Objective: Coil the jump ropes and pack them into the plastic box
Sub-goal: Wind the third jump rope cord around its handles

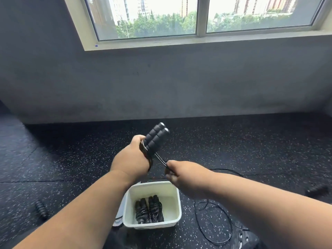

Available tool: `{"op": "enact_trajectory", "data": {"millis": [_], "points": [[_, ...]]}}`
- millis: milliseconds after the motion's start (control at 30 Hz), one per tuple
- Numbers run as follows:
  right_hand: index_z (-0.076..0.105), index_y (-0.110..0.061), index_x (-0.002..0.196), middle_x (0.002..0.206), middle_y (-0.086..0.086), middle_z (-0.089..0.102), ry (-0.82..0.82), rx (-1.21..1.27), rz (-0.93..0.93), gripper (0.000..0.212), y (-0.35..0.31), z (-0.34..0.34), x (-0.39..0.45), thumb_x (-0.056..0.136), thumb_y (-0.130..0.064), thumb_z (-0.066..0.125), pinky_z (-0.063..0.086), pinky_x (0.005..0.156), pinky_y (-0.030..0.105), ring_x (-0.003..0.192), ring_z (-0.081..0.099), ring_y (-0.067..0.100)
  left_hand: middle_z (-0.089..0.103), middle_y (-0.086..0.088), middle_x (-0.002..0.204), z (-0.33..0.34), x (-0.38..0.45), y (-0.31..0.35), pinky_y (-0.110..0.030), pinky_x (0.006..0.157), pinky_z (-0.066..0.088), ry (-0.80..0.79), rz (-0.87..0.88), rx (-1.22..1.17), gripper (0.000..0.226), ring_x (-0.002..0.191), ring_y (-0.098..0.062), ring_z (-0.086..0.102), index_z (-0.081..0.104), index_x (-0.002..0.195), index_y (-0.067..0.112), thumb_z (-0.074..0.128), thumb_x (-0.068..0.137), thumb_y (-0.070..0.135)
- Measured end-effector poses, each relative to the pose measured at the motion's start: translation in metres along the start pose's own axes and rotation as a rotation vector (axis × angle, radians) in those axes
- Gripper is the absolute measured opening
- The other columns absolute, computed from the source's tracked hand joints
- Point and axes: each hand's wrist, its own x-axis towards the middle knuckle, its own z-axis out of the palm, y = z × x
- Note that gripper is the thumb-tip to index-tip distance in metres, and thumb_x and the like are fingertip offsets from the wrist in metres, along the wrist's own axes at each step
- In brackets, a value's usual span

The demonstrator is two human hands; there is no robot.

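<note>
Hands (133, 157) (177, 174) coiling rope (161, 159); stray handles (41, 209) (316, 190) flank box (152, 186).

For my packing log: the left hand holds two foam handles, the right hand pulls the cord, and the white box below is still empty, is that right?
Not quite. The head view shows the box already holds wound ropes. The left hand does hold the handles, and the right hand pulls the cord.

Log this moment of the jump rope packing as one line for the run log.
step: coiling | left hand: grips paired handles | right hand: pinches cord | plastic box: two coiled ropes inside | floor: loose handles left and right
</note>
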Motion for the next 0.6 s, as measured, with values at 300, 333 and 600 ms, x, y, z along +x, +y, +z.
{"op": "enact_trajectory", "data": {"millis": [300,333,600], "points": [[0.071,-0.017,0.091,0.085,0.001,0.07,-0.068,-0.427,-0.319,0.027,-0.02,-0.043,-0.022,0.099,-0.04,0.058,0.04,0.062,0.032,0.076,0.057,0.025,0.069,-0.001,0.115,0.039,-0.028,0.01,-0.034,0.073,0.042,-0.313,0.247,0.557,0.03,0.107,-0.031,0.067,0.046,0.121,0.03,0.056,0.093,0.025],[0.069,-0.019,0.089,0.08,-0.003,0.066,-0.068,-0.38,-0.312,0.027,-0.015,-0.047,-0.021,0.098,-0.043,0.06,0.042,0.062,0.032,0.073,0.056,0.023,0.069,-0.003,0.118,0.041,-0.033,0.015,-0.035,0.076,0.044,-0.343,0.296,0.559,0.032,0.11,-0.032,0.067,0.047,0.124,0.03,0.056,0.094,0.024],[0.062,-0.017,0.075,0.069,-0.002,0.056,-0.09,0.386,-0.072,0.032,0.047,-0.074,-0.005,0.09,-0.04,0.078,0.037,0.058,0.03,0.064,0.046,0.011,0.072,0.01,0.107,0.022,-0.043,0.034,-0.035,0.082,0.058,-0.489,0.503,0.042,0.057,0.096,-0.014,0.068,0.051,0.128,0.04,0.068,0.08,0.014]]}}
